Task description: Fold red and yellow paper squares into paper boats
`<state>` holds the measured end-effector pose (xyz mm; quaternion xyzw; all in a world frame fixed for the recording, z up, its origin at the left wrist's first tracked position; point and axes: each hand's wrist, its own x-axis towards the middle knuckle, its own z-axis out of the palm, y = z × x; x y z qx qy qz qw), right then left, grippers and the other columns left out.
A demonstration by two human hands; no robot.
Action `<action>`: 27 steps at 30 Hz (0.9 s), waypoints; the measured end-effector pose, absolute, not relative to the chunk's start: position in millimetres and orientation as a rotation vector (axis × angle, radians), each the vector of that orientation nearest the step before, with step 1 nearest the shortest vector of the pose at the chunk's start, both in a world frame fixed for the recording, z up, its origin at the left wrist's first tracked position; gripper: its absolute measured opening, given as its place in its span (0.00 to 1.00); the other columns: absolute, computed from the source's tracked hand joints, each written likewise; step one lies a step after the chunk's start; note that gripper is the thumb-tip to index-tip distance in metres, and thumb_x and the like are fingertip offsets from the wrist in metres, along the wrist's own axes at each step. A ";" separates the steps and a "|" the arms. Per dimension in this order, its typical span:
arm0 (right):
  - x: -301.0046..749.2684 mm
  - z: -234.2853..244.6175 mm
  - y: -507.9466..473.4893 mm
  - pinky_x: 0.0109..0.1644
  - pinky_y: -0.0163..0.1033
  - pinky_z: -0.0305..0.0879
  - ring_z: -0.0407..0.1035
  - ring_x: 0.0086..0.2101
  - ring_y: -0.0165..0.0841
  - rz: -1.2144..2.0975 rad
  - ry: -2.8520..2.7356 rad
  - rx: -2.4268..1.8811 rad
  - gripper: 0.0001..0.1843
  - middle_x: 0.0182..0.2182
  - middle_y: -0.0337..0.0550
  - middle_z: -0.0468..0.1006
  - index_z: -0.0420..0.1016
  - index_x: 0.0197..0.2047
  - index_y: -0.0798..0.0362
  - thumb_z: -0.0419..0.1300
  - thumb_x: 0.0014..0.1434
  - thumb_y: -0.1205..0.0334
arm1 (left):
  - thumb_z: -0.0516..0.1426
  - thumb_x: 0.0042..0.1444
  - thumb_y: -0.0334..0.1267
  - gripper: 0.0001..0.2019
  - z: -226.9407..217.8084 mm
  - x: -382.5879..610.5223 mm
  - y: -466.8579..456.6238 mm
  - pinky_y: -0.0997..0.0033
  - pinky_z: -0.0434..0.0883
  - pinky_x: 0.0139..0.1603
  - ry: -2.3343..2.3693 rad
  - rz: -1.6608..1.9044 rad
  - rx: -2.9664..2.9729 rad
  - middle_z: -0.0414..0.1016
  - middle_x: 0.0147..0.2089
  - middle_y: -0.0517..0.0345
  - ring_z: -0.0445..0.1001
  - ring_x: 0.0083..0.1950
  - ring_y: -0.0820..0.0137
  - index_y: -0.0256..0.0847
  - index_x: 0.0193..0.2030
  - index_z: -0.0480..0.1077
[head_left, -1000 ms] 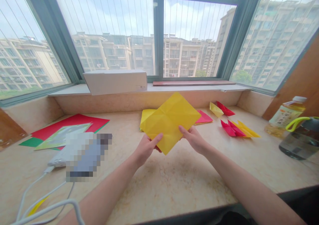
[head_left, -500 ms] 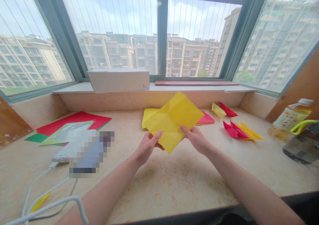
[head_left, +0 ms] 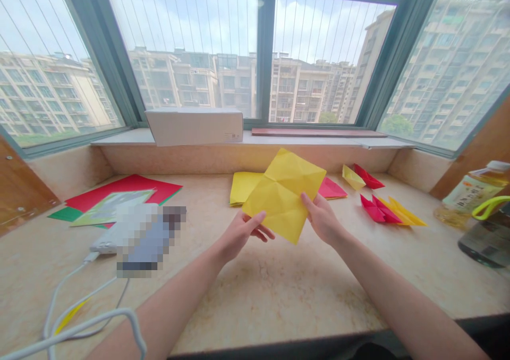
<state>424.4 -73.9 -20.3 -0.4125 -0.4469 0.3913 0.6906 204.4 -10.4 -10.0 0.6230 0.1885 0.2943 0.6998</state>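
I hold a creased yellow paper square [head_left: 283, 192] up over the marble ledge [head_left: 279, 291], turned like a diamond. My left hand [head_left: 241, 233] pinches its lower left edge, thumb on top and fingers curled beneath. My right hand [head_left: 322, 219] grips the lower right edge with the thumb on the front. Another yellow sheet [head_left: 241, 186] and a pink-red sheet [head_left: 332, 189] lie flat on the ledge just behind the held paper.
Folded red and yellow paper shapes [head_left: 388, 211] and a second pair [head_left: 358, 176] lie at the right. Red and green sheets [head_left: 119, 195] lie at the left beside a blurred device [head_left: 143, 235] with white cables [head_left: 79, 317]. An oil bottle [head_left: 470, 192] and dark jug [head_left: 488, 232] stand far right. A white box [head_left: 195, 127] rests on the sill.
The yellow paper has shifted slightly right and tilted, and my right hand has moved up along its edge. My left hand's fingers have loosened under the lower corner.
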 end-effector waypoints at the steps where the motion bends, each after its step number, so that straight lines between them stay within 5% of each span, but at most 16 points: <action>1: 425.3 -18.7 -74.4 0.48 0.48 0.74 0.72 0.52 0.47 0.872 -0.996 -0.913 0.27 0.55 0.49 0.75 0.71 0.57 0.45 0.65 0.57 0.45 | 0.59 0.58 0.51 0.20 -10.0 204.2 -9.5 0.70 0.72 0.30 0.394 0.680 1.373 0.81 0.41 0.46 0.79 0.32 0.64 0.35 0.47 0.75; 7: 429.1 -10.0 -82.8 0.48 0.49 0.74 0.76 0.47 0.47 1.046 -1.048 -0.936 0.23 0.52 0.49 0.79 0.74 0.53 0.48 0.68 0.55 0.50 | 0.56 0.60 0.52 0.21 -6.5 203.4 -5.5 0.67 0.75 0.39 0.340 0.783 1.237 0.81 0.44 0.46 0.80 0.42 0.60 0.37 0.48 0.76; 17: 425.6 -11.2 -87.1 0.45 0.46 0.74 0.78 0.43 0.42 1.166 -1.109 -0.993 0.24 0.46 0.44 0.82 0.70 0.56 0.43 0.66 0.57 0.53 | 0.65 0.53 0.46 0.21 -13.4 210.0 -2.5 0.60 0.74 0.49 0.449 0.805 1.235 0.80 0.49 0.45 0.79 0.49 0.56 0.38 0.51 0.75; 23: 432.6 -16.5 -81.4 0.44 0.46 0.72 0.77 0.43 0.44 1.082 -1.062 -0.948 0.21 0.43 0.43 0.83 0.74 0.52 0.43 0.67 0.55 0.53 | 0.64 0.54 0.48 0.23 -17.8 207.9 -0.9 0.67 0.74 0.39 0.437 0.796 1.256 0.79 0.50 0.46 0.80 0.45 0.59 0.40 0.54 0.72; 27: 436.2 -15.4 -82.3 0.46 0.47 0.70 0.75 0.45 0.44 0.965 -1.079 -0.971 0.10 0.46 0.45 0.82 0.82 0.37 0.47 0.69 0.50 0.56 | 0.65 0.52 0.46 0.25 -15.0 207.7 -4.9 0.72 0.72 0.36 0.447 0.755 1.256 0.80 0.48 0.48 0.80 0.44 0.61 0.41 0.55 0.69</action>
